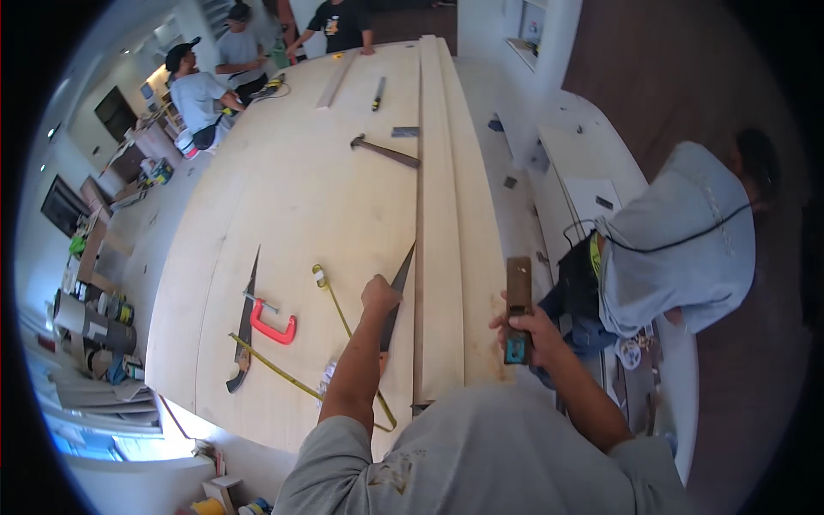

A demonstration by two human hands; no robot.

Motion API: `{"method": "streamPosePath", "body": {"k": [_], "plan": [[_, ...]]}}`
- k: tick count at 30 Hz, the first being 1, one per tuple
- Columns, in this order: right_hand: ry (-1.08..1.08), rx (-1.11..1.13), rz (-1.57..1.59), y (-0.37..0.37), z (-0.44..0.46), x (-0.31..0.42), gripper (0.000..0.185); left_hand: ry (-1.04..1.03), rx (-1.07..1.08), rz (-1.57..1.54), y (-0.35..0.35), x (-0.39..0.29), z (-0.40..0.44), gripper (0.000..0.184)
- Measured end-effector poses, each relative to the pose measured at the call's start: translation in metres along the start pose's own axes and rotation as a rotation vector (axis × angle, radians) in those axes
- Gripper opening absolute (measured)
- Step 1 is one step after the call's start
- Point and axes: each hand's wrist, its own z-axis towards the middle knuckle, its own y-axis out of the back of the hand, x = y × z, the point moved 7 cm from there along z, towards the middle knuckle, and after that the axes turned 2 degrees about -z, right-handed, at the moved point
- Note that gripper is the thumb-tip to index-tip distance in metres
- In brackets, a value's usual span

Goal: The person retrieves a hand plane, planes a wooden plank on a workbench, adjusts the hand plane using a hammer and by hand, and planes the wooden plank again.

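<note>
My right hand (539,333) is wrapped around a wooden hand plane (518,287), which is held upright above the right edge of the work surface; a teal patch shows near its lower end. My left hand (380,294) has its fingers curled at the blade of a handsaw (396,299), and its fingertips overlap the blade. Left of that hand, a yellow measuring tape (335,296) runs loosely across the wood. A red C-clamp (273,324) lies beside a second handsaw (245,335). Farther up lies a hammer (384,151).
Long boards (442,215) run along the right side of the large plywood sheet (283,206). A small dark metal plate (405,132) and a level-like tool (378,93) lie farther off. A person (678,240) bends close on my right. Several people stand at the far end.
</note>
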Motion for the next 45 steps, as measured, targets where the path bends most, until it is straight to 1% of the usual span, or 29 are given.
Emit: {"method": "streamPosePath", "body": {"k": [1, 4, 5, 8, 9, 10, 12, 15, 19, 20, 21, 23, 24, 26, 28, 30, 32, 38, 39, 42, 45], "plan": [[-0.015, -0.009, 0.005, 0.003, -0.003, -0.002, 0.055, -0.013, -0.053, -0.016, 0.001, 0.008, 0.008, 0.042], [-0.006, -0.017, -0.010, 0.013, -0.009, -0.005, 0.060, -0.026, -0.049, -0.117, 0.004, 0.032, 0.021, 0.032], [0.008, -0.012, 0.011, 0.017, -0.010, -0.006, 0.060, -0.071, -0.054, -0.106, 0.011, 0.031, 0.016, 0.027], [0.007, -0.056, 0.080, 0.029, -0.013, -0.014, 0.060, 0.006, 0.129, -0.660, 0.010, 0.040, -0.003, 0.022], [0.008, -0.060, 0.090, 0.030, -0.013, -0.016, 0.059, -0.034, 0.135, -0.825, 0.007, 0.037, -0.005, 0.021], [0.009, -0.064, 0.099, 0.031, -0.014, -0.017, 0.059, 0.014, 0.190, -0.958, 0.001, 0.037, -0.007, 0.023], [0.013, -0.067, 0.102, 0.034, -0.014, -0.019, 0.060, 0.117, 0.302, -1.224, 0.024, -0.002, -0.054, 0.029], [0.039, -0.069, 0.059, 0.037, -0.014, -0.019, 0.061, -0.019, 0.203, -1.137, 0.070, -0.051, -0.103, 0.034], [0.087, -0.102, -0.091, 0.025, -0.018, 0.009, 0.055, -0.353, 0.305, -1.091, 0.107, -0.115, -0.169, 0.033], [0.092, -0.117, -0.135, 0.022, -0.021, 0.019, 0.052, -0.368, 0.360, -1.016, 0.108, -0.127, -0.183, 0.033], [0.111, -0.118, -0.226, 0.017, -0.025, 0.031, 0.041, -0.381, 0.420, -0.941, 0.107, -0.140, -0.197, 0.033], [0.154, -0.126, -0.329, 0.016, -0.029, 0.048, 0.042, -0.393, 0.507, -0.794, 0.104, -0.162, -0.227, 0.035], [0.179, -0.122, -0.382, 0.016, -0.031, 0.056, 0.043, -0.458, 0.521, -0.712, 0.096, -0.168, -0.233, 0.037], [0.234, -0.148, -0.376, 0.017, -0.033, 0.065, 0.042, -0.582, 0.535, -0.541, 0.087, -0.173, -0.243, 0.039], [0.319, -0.185, -0.370, 0.022, -0.042, 0.075, 0.042, -0.591, 0.488, -0.505, 0.090, -0.178, -0.252, 0.041], [0.340, -0.238, -0.379, 0.039, -0.044, 0.076, 0.044, -0.628, 0.471, -0.534, 0.083, -0.176, -0.255, 0.042], [0.344, -0.164, -0.338, 0.034, -0.053, 0.082, 0.047, -0.534, 0.483, -0.500, 0.085, -0.172, -0.255, 0.043], [0.283, -0.170, -0.300, 0.044, -0.062, 0.075, 0.047, -0.607, 0.414, -0.243, 0.103, -0.187, -0.262, 0.049], [0.281, -0.171, -0.286, 0.046, -0.061, 0.072, 0.046, -0.614, 0.420, -0.238, 0.100, -0.188, -0.261, 0.052], [0.281, -0.186, -0.282, 0.050, -0.060, 0.065, 0.046, -0.624, 0.412, -0.188, 0.091, -0.189, -0.259, 0.053], [0.319, -0.204, -0.324, 0.058, -0.060, 0.060, 0.046, -0.623, 0.421, -0.208, 0.088, -0.188, -0.261, 0.051]]}}
